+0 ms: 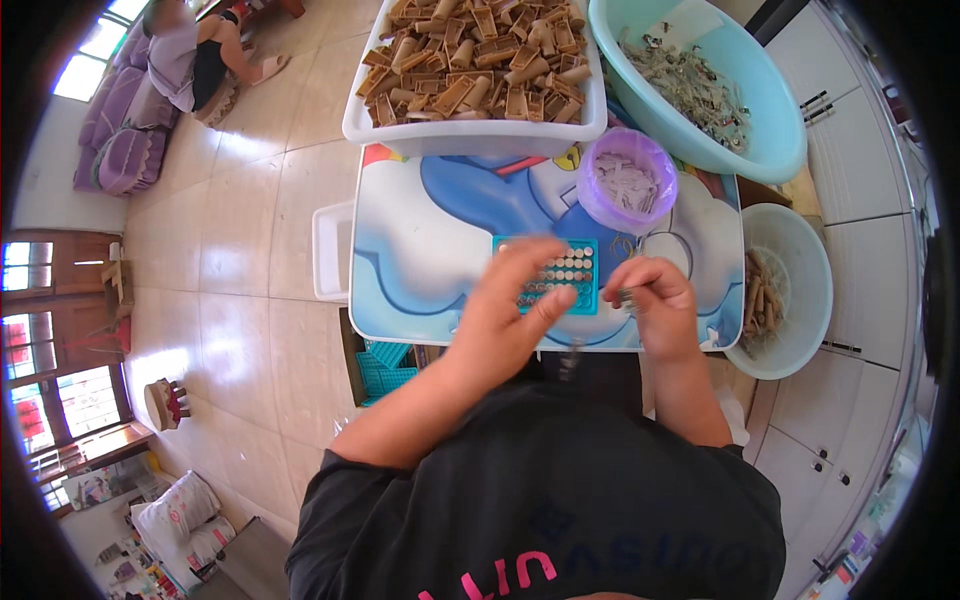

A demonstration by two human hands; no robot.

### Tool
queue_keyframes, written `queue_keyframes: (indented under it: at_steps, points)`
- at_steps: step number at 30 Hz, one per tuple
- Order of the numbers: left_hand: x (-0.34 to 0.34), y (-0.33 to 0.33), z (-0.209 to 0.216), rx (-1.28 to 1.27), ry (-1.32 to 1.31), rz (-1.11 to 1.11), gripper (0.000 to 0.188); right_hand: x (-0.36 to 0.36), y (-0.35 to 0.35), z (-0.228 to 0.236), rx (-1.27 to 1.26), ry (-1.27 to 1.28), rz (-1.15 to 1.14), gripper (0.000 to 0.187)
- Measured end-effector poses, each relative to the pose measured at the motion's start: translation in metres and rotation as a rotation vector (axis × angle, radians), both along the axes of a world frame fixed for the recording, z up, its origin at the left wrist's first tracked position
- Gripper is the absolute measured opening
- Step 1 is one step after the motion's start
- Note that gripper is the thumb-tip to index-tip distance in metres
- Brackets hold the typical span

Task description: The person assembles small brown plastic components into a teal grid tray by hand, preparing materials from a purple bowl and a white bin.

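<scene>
A small teal tray (597, 275) with rows of round, light-coloured pieces lies on the table in front of me. Above its left side is my left hand (510, 305), slightly blurred, fingers stretched and thumb apart, with nothing visible in it. My right hand (658, 300) is just right of the tray, thumb and fingers pinched together around a small, dark metallic bit too small to name. Thin wire-like pieces (625, 246) lie on the table beyond the right hand. A round purple-lined container (598, 210) behind them holds many pale, flat slips.
The cartoon-printed table (400, 290) carries a white bin (470, 140) of brown plastic casings at its far edge. A blue tub (790, 150) with wiry parts and a pale basin (815, 300) with brown pieces stand right. Teal trays (385, 375) are below left. A person (180, 60) sits far left.
</scene>
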State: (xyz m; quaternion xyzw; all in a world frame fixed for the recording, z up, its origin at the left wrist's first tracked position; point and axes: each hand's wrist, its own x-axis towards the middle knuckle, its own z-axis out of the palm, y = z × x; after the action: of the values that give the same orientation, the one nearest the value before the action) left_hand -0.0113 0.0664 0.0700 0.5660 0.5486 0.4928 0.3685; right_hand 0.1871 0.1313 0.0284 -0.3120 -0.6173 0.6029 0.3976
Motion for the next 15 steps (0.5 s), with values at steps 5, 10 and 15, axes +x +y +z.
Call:
queue_keyframes:
  at_steps: [5,10,15]
  points:
    - [-0.036,0.082,0.027,0.365,0.549,0.287,0.055,0.032,0.021,-0.021,-0.466,0.644,0.132,0.011]
    - [-0.048,0.162,0.024,0.405,0.948,0.079,0.043,0.048,0.025,-0.049,-0.594,0.689,0.195,0.011]
    - [-0.040,0.195,0.025,0.143,1.231,-0.070,0.048,0.053,0.021,-0.063,-0.687,0.738,0.175,0.009]
